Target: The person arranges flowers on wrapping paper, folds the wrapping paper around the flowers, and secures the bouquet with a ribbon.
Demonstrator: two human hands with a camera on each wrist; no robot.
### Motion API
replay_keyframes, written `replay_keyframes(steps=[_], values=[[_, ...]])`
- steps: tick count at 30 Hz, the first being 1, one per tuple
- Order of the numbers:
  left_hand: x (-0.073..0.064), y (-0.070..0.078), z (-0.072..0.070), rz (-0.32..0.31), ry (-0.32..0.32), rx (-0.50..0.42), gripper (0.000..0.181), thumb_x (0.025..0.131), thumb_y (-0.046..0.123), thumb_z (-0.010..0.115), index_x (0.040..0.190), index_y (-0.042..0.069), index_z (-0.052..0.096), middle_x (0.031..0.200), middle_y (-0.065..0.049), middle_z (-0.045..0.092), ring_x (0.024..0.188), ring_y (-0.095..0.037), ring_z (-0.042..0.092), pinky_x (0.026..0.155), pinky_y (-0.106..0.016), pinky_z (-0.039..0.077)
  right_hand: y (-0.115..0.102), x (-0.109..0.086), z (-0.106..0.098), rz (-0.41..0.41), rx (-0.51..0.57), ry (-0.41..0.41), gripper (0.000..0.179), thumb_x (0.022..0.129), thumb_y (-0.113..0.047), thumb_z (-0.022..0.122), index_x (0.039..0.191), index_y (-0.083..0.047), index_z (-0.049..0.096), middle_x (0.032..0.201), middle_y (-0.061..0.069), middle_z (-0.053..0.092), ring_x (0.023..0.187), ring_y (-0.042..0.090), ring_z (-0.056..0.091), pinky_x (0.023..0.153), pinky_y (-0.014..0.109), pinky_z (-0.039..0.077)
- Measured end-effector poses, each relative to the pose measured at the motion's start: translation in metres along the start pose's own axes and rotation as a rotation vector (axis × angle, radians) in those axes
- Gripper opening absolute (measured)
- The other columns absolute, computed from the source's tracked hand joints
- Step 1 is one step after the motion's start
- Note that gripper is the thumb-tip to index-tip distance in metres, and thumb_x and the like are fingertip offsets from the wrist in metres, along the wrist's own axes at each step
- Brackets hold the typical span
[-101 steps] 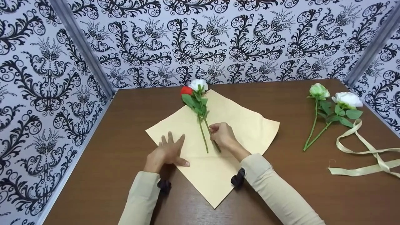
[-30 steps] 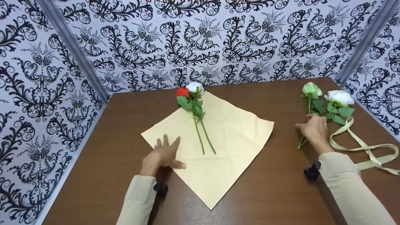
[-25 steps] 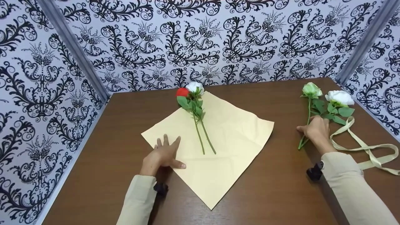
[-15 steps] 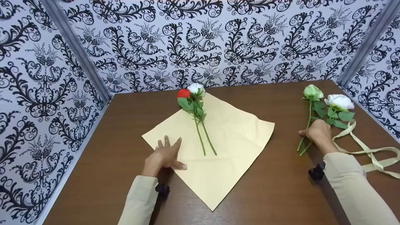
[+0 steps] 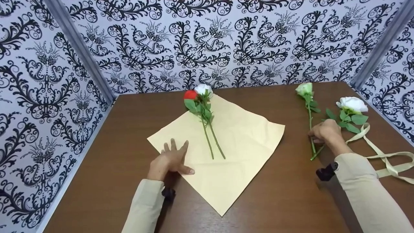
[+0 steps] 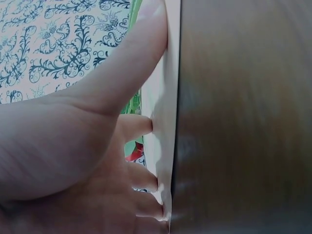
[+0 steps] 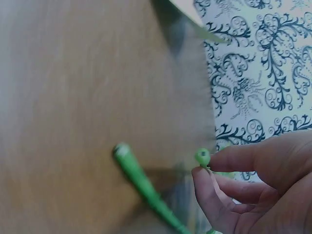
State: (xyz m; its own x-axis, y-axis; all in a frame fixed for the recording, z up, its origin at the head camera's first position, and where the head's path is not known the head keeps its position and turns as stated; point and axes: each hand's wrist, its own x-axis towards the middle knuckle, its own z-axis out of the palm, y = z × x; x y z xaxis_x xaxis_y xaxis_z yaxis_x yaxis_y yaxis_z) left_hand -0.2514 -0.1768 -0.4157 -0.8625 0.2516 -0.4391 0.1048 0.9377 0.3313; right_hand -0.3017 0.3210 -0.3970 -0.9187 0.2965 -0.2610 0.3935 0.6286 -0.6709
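My right hand [image 5: 327, 133] pinches the stem of a pale green rose [image 5: 304, 89] at the right of the table. In the right wrist view, that stem's cut end [image 7: 203, 156] shows between thumb and finger. A white rose [image 5: 353, 105] lies just right of the hand, its stem partly hidden beneath it. My left hand [image 5: 170, 161] rests with spread fingers on the left edge of a cream wrapping sheet [image 5: 239, 174]. On the sheet lie a red rose [image 5: 190, 94] and another white rose [image 5: 203, 89], their stems side by side and pointing toward me.
A cream ribbon [image 5: 385, 155] lies in loose loops at the right, close to my right forearm. Patterned panels [image 5: 207, 42] stand behind and at both sides of the brown table [image 5: 271, 200].
My right hand has gone from the stems on the sheet to the flowers at the right. The green rose has shifted left, away from the white one. My left hand has stayed put.
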Motion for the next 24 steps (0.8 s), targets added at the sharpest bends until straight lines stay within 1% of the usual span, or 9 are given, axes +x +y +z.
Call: replay_keyframes(steps=[3,6,9,13,19,21,24], values=[[-0.001,0.001,-0.001,0.002,-0.003,0.009,0.113,0.084,0.046,0.078,0.163,0.012,0.005,0.160,-0.039,-0.013,0.146,-0.062,-0.009,0.121,-0.067,0.010,-0.006,-0.004,0.001,-0.015,0.088,-0.044,0.033,0.087,-0.007,0.067,0.114,0.013,0.067,0.064,-0.007,0.066,0.055,0.009,0.069,0.064,0.030,0.061],[-0.001,0.001,-0.001,0.005,-0.006,0.007,0.113,0.084,0.047,0.078,0.163,0.012,0.005,0.160,-0.039,-0.013,0.146,-0.063,-0.009,0.121,-0.067,0.010,-0.011,-0.007,0.003,-0.032,0.183,-0.131,0.044,0.094,-0.008,0.061,0.131,0.015,0.055,0.067,-0.013,0.066,0.061,0.003,0.068,0.069,0.027,0.061],[-0.001,0.000,-0.001,0.003,-0.012,0.002,0.113,0.084,0.048,0.078,0.163,0.013,0.004,0.160,-0.038,-0.014,0.146,-0.062,-0.010,0.121,-0.066,0.009,-0.016,-0.010,0.005,-0.047,0.251,-0.212,0.049,0.098,-0.008,0.056,0.139,0.016,0.044,0.070,-0.018,0.066,0.067,-0.001,0.066,0.071,0.023,0.060],[-0.001,0.000,-0.002,0.010,-0.011,0.009,0.113,0.084,0.048,0.078,0.163,0.013,0.004,0.160,-0.038,-0.014,0.146,-0.062,-0.010,0.121,-0.066,0.011,-0.023,-0.010,0.009,-0.066,0.301,-0.263,0.051,0.099,-0.007,0.055,0.142,0.016,0.039,0.071,-0.020,0.065,0.069,-0.003,0.065,0.072,0.021,0.059],[0.000,-0.002,-0.002,0.010,-0.018,0.009,0.113,0.084,0.049,0.077,0.163,0.015,0.003,0.160,-0.037,-0.015,0.147,-0.062,-0.010,0.121,-0.067,0.012,-0.033,-0.011,0.016,-0.086,0.401,-0.333,0.049,0.099,-0.004,0.056,0.142,0.014,0.039,0.072,-0.015,0.067,0.071,0.000,0.067,0.070,0.019,0.058],[-0.001,-0.003,-0.002,0.013,-0.017,0.007,0.114,0.084,0.050,0.077,0.163,0.014,0.003,0.160,-0.038,-0.015,0.146,-0.062,-0.010,0.120,-0.068,0.013,-0.036,-0.012,0.018,-0.096,0.431,-0.347,0.048,0.100,-0.004,0.056,0.141,0.013,0.040,0.073,-0.014,0.068,0.072,0.001,0.068,0.070,0.019,0.058],[-0.002,-0.005,-0.002,0.014,-0.012,0.001,0.113,0.084,0.050,0.077,0.163,0.015,0.003,0.160,-0.037,-0.015,0.146,-0.062,-0.010,0.119,-0.069,0.014,-0.041,-0.014,0.021,-0.118,0.434,-0.342,0.048,0.100,-0.006,0.057,0.142,0.012,0.040,0.076,-0.013,0.070,0.074,0.001,0.068,0.071,0.020,0.058]])
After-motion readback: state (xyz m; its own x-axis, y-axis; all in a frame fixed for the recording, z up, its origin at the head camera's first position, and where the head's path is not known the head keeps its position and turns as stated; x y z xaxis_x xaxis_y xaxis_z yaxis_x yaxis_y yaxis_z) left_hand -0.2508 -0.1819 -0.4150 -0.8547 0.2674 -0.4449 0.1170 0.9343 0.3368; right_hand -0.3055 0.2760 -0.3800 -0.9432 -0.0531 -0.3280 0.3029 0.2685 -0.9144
